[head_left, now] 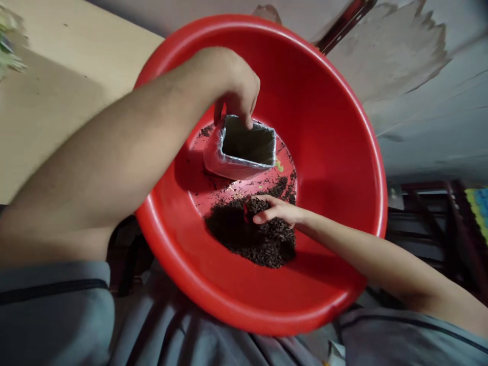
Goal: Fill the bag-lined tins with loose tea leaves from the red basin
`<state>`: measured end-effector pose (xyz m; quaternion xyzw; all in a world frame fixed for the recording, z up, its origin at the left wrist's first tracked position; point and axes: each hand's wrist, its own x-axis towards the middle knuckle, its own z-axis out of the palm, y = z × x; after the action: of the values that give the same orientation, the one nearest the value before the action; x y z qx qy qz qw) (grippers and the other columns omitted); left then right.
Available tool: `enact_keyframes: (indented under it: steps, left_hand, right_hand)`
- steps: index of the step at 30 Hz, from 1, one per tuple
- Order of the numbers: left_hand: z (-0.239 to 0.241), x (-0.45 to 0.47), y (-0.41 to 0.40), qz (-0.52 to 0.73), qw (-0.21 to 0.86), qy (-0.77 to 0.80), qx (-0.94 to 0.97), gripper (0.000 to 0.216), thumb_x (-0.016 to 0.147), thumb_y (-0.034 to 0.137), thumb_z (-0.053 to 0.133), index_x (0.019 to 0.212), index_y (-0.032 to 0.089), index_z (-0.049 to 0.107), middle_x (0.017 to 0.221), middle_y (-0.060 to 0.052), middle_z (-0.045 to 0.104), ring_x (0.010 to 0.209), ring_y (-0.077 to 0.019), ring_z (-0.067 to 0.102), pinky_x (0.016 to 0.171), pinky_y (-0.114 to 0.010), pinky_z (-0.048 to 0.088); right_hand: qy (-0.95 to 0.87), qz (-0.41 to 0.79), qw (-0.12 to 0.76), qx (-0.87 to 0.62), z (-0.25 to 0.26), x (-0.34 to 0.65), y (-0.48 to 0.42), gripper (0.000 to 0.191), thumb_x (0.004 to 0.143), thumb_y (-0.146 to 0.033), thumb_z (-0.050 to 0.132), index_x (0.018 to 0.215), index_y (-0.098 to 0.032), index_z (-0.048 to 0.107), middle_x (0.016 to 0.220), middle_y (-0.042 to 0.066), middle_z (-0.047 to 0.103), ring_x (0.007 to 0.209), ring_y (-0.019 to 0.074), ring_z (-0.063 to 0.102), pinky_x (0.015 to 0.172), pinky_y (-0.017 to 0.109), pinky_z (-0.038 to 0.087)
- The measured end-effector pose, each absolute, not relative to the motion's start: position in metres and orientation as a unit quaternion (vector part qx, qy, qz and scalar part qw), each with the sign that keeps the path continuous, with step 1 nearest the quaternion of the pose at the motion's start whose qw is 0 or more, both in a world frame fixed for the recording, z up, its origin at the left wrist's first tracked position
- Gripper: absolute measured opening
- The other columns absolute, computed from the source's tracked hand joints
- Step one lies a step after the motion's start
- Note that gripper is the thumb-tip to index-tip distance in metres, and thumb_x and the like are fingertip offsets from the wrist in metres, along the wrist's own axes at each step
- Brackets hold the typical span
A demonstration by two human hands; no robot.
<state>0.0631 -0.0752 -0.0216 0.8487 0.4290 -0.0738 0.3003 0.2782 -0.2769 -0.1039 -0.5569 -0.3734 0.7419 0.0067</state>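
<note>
A large red plastic basin (339,152) holds a heap of dark, loose dried leaves (267,256) that look like tea. Inside it stands an open rectangular bag (238,170) with clear plastic round its mouth; its inside is dark. My left hand (240,89) reaches over from the left and pinches the bag's far rim, thumb and fingers on either side. Low in the heap, my right hand (276,211) is curled around a clump of the dark leaves. A small red edge shows by its fingertips, too little to name.
A pale tabletop (76,76) lies left of the basin. Behind and to the right is a wall with peeling paint (396,51). Dark furniture (427,218) stands at the right. Scattered leaf bits lie on the basin floor around the bag.
</note>
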Motion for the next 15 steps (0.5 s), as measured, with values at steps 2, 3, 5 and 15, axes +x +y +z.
enact_keyframes:
  steps: [2, 3, 5, 15]
  left_hand:
    - [-0.018, 0.062, -0.080, -0.108, 0.257, 0.429, 0.860, 0.030, 0.091, 0.036, 0.079, 0.105, 0.010, 0.084, 0.072, -0.006, 0.073, 0.079, -0.0292, 0.073, 0.095, -0.055, 0.055]
    - [-0.017, 0.061, -0.082, -0.116, 0.249, 0.426, 0.862, 0.032, 0.092, 0.038, 0.078, 0.109, 0.011, 0.083, 0.075, -0.006, 0.074, 0.078, -0.0274, 0.073, 0.092, -0.050, 0.057]
    - [-0.016, 0.059, -0.084, -0.115, 0.263, 0.421, 0.860, 0.035, 0.092, 0.039, 0.077, 0.111, 0.011, 0.083, 0.083, -0.007, 0.077, 0.075, -0.0242, 0.071, 0.088, -0.043, 0.058]
    - [-0.018, 0.048, -0.078, -0.063, 0.312, 0.461, 0.828, 0.043, 0.092, 0.051, 0.065, 0.123, 0.028, 0.082, 0.102, -0.006, 0.080, 0.104, -0.0262, 0.071, 0.090, -0.035, 0.055]
  right_hand:
    - [-0.372, 0.750, 0.037, -0.545, -0.092, 0.266, -0.269, 0.037, 0.060, -0.038, 0.083, 0.089, -0.021, 0.066, 0.072, 0.000, 0.070, 0.057, 0.0159, 0.063, 0.052, 0.029, 0.054]
    - [-0.377, 0.754, 0.054, -0.536, -0.085, 0.261, -0.264, 0.038, 0.060, -0.038, 0.082, 0.088, -0.021, 0.064, 0.071, -0.001, 0.069, 0.055, 0.0152, 0.062, 0.049, 0.027, 0.052]
    - [-0.411, 0.748, 0.097, -0.513, -0.070, 0.253, -0.252, 0.040, 0.060, -0.039, 0.082, 0.088, -0.022, 0.061, 0.072, -0.002, 0.069, 0.054, 0.0146, 0.062, 0.046, 0.026, 0.051]
    - [-0.636, 0.474, 0.382, -0.474, -0.019, 0.232, -0.174, 0.037, 0.069, -0.044, 0.081, 0.092, -0.024, 0.059, 0.075, -0.002, 0.060, 0.062, 0.0162, 0.058, 0.057, 0.034, 0.053]
